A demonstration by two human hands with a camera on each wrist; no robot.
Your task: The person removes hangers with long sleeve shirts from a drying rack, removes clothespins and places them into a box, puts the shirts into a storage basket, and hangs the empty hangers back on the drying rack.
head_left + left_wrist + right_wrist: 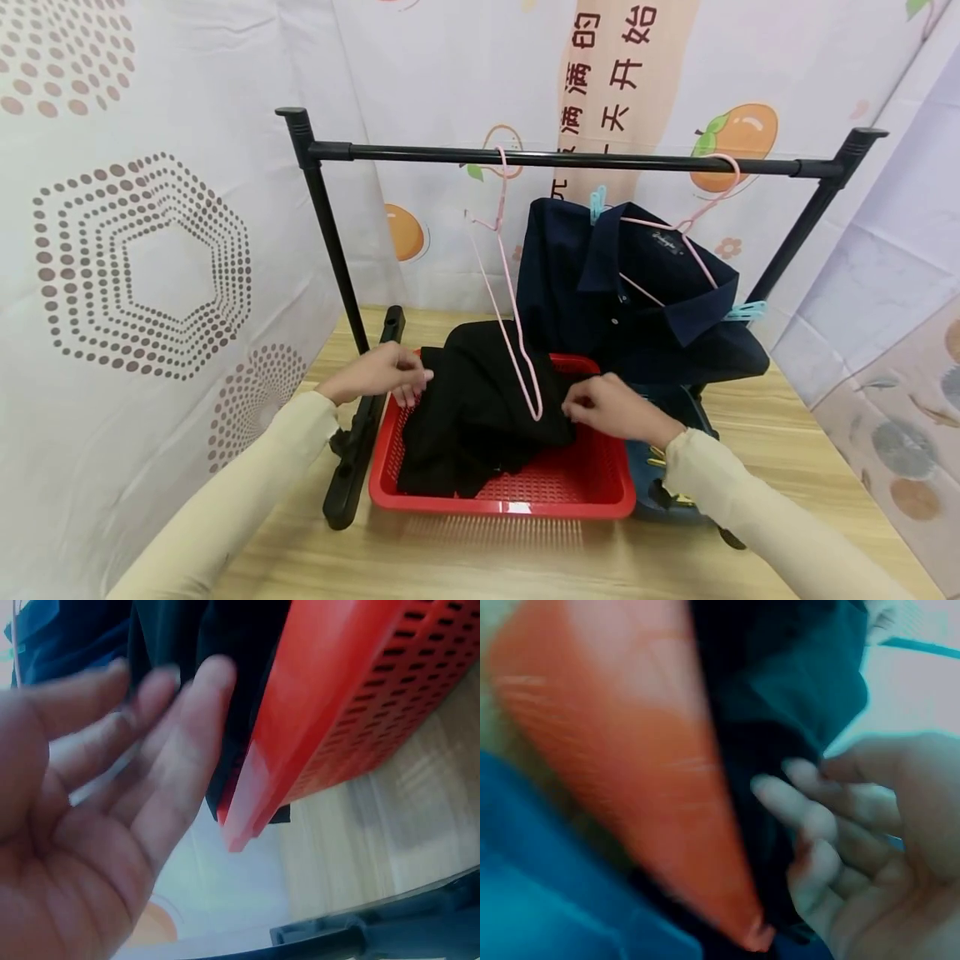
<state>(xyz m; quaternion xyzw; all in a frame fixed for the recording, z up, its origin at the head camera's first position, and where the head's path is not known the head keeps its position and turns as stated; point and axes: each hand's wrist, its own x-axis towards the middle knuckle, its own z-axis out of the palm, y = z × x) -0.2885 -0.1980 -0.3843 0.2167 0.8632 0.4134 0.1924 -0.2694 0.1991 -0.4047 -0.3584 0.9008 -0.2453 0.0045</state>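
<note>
A heap of black cloth, a garment (480, 392), lies in a red plastic basket (502, 504) and bulges above its back rim. My left hand (382, 372) is over the basket's left side, fingers loosely bent beside the cloth. In the left wrist view, those fingers (202, 697) are spread long and hold nothing. At the cloth's right edge is my right hand (611, 406). Its thumb and bent fingers (780, 802) pinch a bit of the black cloth in the right wrist view. A bare pink hanger (525, 358) hangs in front of the heap.
A black rack's rail (465, 156) spans the back. A dark navy shirt (577, 292) hangs on another pink hanger (693, 225) with light blue clips (746, 312). A dark blue basket (648, 492) with yellow clips stands right of the red one. The rack's left foot (352, 467) flanks the basket.
</note>
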